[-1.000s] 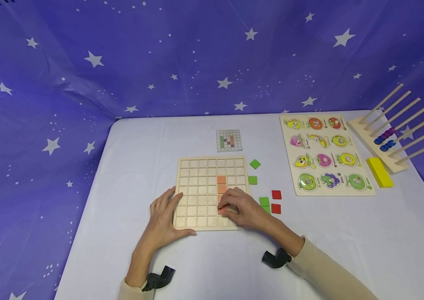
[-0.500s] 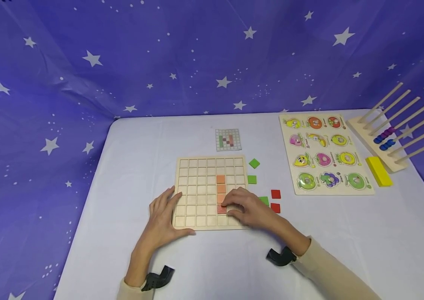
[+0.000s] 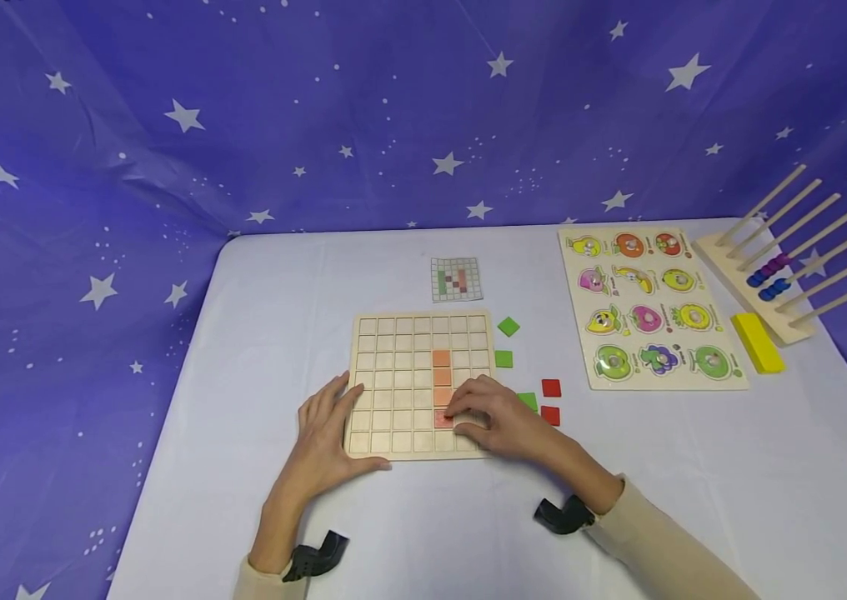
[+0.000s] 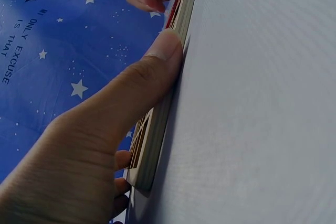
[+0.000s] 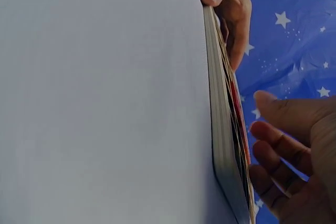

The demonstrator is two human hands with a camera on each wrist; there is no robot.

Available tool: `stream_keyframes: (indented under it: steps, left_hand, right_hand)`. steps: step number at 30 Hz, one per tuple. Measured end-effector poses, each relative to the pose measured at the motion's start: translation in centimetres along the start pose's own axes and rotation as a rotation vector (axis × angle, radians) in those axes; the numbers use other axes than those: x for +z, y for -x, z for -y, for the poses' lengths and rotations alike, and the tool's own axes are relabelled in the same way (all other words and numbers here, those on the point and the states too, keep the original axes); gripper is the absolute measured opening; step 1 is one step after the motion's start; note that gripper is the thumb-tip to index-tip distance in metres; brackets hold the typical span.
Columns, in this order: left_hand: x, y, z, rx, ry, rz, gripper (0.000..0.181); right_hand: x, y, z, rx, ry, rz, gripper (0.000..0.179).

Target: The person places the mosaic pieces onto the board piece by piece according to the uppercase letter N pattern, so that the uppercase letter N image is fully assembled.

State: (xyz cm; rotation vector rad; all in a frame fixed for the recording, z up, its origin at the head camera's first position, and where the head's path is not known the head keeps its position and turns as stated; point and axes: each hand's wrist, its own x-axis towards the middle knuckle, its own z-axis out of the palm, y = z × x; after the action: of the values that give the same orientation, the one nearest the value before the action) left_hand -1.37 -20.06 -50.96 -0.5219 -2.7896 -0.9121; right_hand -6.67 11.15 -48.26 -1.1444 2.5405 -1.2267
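Note:
In the head view a square wooden grid board (image 3: 386, 400) lies on the table. Three orange tiles (image 3: 442, 377) sit in one of its columns, with a red tile (image 3: 442, 420) in the cell just below. My right hand (image 3: 502, 418) is over the board's right side, its fingertips at that red tile and its thumb apart from them. In the right wrist view nothing lies between thumb and fingers. My left hand (image 3: 326, 437) rests around the front left corner, thumb along the front edge (image 4: 167, 45) and fingers along the left side.
Loose green tiles (image 3: 503, 359) and two red tiles (image 3: 551, 388) lie right of the board. Behind it is a small pattern card (image 3: 457, 280). Farther right are a fruit puzzle board (image 3: 622, 300), a yellow block (image 3: 758, 343) and a peg rack with beads (image 3: 787, 332).
My right hand has drawn back slightly to the right and its thumb has come away from the red tile, which now shows lying in its cell. The left hand stays put.

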Motion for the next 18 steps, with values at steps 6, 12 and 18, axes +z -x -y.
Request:
stream_keyframes:
  steps: [6, 12, 18]
  left_hand:
    - [0.1, 0.0, 0.0, -0.006, 0.006, 0.006, 0.118]
    - [0.1, 0.0, 0.0, -0.022, 0.001, 0.023, 0.118]
    - [0.0, 0.0, 0.0, -0.035, 0.012, 0.030, 0.118]
  right_hand:
    - [-1.9, 2.1, -0.8, 0.027, -0.004, -0.080, 0.028]
    - [-4.0, 5.4, -2.2, 0.079, 0.014, -0.146, 0.033]
    - [-5.1, 8.0, -3.2, 0.156, 0.070, -0.189, 0.039]
